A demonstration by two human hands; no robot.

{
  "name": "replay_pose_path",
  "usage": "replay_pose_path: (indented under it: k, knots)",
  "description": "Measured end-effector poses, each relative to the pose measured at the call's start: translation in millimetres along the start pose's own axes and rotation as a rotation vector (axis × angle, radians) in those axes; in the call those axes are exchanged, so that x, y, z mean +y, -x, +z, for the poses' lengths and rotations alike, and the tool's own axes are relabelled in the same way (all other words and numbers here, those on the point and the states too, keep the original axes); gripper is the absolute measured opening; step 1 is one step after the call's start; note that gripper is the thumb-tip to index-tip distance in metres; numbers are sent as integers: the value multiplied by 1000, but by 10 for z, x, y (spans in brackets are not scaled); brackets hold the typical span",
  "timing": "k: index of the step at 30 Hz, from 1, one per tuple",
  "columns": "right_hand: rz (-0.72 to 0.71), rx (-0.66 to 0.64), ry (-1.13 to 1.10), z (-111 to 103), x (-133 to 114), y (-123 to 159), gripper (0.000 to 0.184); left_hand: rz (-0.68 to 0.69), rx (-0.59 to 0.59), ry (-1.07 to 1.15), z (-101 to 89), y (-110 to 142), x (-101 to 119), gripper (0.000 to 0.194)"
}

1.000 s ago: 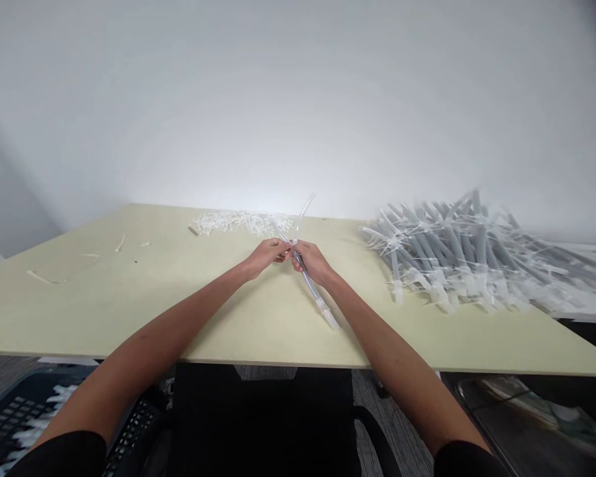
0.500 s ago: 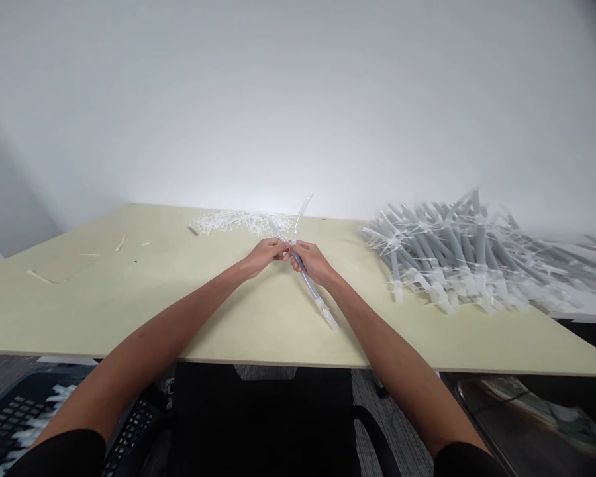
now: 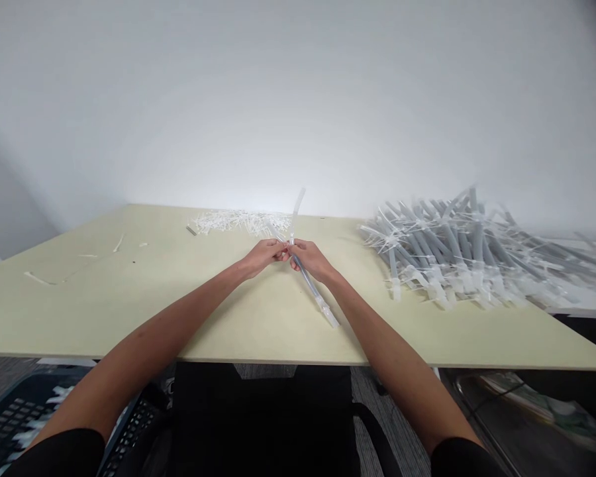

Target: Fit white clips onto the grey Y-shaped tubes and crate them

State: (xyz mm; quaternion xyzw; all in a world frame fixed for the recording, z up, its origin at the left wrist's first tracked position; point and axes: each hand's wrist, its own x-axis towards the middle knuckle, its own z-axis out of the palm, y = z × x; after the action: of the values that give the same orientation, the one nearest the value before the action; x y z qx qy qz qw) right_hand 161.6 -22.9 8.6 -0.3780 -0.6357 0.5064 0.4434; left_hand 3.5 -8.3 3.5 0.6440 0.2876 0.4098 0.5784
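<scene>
Over the middle of the table, both my hands meet at the joint of a branched plastic tube assembly. My left hand pinches at the joint, its fingertips pressed against it. Closed round the tube just beside it is my right hand. Two clear branches reach away from me past the fingers, one of them standing up and bending slightly. A grey length slants down toward me, ending in a clear white connector. What lies between my fingertips is too small to make out.
A large heap of similar grey tubes with white ends covers the right side. At the back lies a pile of small white strips. Loose strips lie at left. A dark basket with white parts stands below the table.
The upright branch has tilted slightly left; my hands have barely moved at the joint. Another person's hand at the far right edge has gone out of view.
</scene>
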Motion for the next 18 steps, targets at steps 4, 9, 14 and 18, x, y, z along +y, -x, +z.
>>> replay_pose_path:
  k: [4, 9, 14, 18]
  knots:
    - [36, 66, -100, -4, -4, -8, 19, -27, 34, -54, -3, -3, -33, 41]
    - [62, 132, -253, -50, -19, -19, 23, -113, -10, -198, -24, 4, -85, 46]
    - [0, 183, -127, -75, 26, -45, 28, -28, 39, -277, 38, -6, -85, 42]
    - [-74, 229, 141, -69, 96, -77, 29, -24, 93, -413, 70, -21, -90, 43]
